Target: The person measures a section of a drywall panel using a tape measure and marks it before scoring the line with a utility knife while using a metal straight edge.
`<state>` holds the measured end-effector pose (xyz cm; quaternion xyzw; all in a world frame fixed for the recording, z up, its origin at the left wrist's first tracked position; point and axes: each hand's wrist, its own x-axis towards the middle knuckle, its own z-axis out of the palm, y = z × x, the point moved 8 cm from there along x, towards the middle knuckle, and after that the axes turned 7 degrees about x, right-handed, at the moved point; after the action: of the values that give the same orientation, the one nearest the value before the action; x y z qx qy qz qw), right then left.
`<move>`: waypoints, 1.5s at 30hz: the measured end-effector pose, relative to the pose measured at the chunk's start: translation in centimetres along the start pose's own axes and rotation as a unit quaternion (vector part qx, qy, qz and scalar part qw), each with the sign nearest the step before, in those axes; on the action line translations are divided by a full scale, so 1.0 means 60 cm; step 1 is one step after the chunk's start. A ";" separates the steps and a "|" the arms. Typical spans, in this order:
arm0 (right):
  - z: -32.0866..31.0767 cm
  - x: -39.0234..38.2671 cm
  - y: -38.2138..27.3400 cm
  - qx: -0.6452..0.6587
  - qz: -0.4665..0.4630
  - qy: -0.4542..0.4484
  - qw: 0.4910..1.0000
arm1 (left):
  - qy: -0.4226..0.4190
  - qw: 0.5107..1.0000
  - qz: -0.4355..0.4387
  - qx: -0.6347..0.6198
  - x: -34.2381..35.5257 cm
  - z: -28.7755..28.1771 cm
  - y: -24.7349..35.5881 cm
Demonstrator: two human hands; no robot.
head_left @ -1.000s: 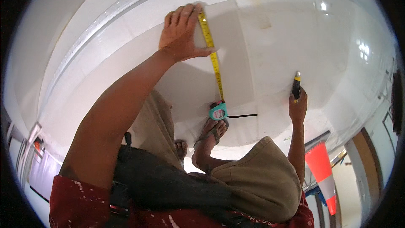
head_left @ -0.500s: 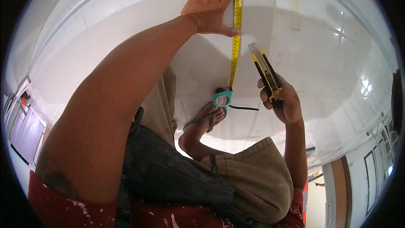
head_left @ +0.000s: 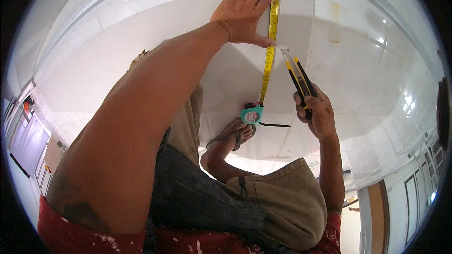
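Observation:
Over the far edge of a pale grey board (head_left: 226, 75), my left hand (head_left: 245, 16) lies flat with its fingers stretched out and thumb spread. Its index fingertip and thumb touch the yellow blade of a tape measure (head_left: 267, 68), which runs toward me across the board. The teal tape case (head_left: 252, 114) rests by my sandalled foot, a black strap trailing from it. My right hand (head_left: 320, 115) is closed round the handle of a yellow and black utility knife (head_left: 299, 79). The knife's metal tip points away from me, close to the tape and my left thumb.
Clear plastic sheeting (head_left: 376, 80) spreads over the floor on the right. My foot (head_left: 242, 134) stands at the board's near side, with my bent knee (head_left: 292, 202) below my right hand. A brown door frame (head_left: 378, 214) shows at the lower right.
The view has shifted slightly, so the board, tape and left hand appear a little further right and lower. The knife tip has come closer to the tape and left thumb.

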<state>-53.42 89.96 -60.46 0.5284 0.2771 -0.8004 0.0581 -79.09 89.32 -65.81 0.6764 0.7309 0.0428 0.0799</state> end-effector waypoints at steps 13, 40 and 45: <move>0.001 0.065 -0.106 -0.380 -0.202 0.012 0.903 | -0.002 1.000 0.000 0.007 0.000 -0.002 0.002; 0.122 0.102 -0.150 -0.754 -0.209 0.060 0.620 | -0.004 1.000 -0.002 -0.008 0.002 -0.004 0.000; 0.122 0.103 -0.152 -0.757 -0.204 0.060 0.618 | -0.006 1.000 -0.003 -0.009 0.001 0.001 -0.001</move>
<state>-65.56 95.14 -60.29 0.2741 0.8883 -0.2647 0.2564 -79.14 89.39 -65.86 0.6737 0.7320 0.0452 0.0908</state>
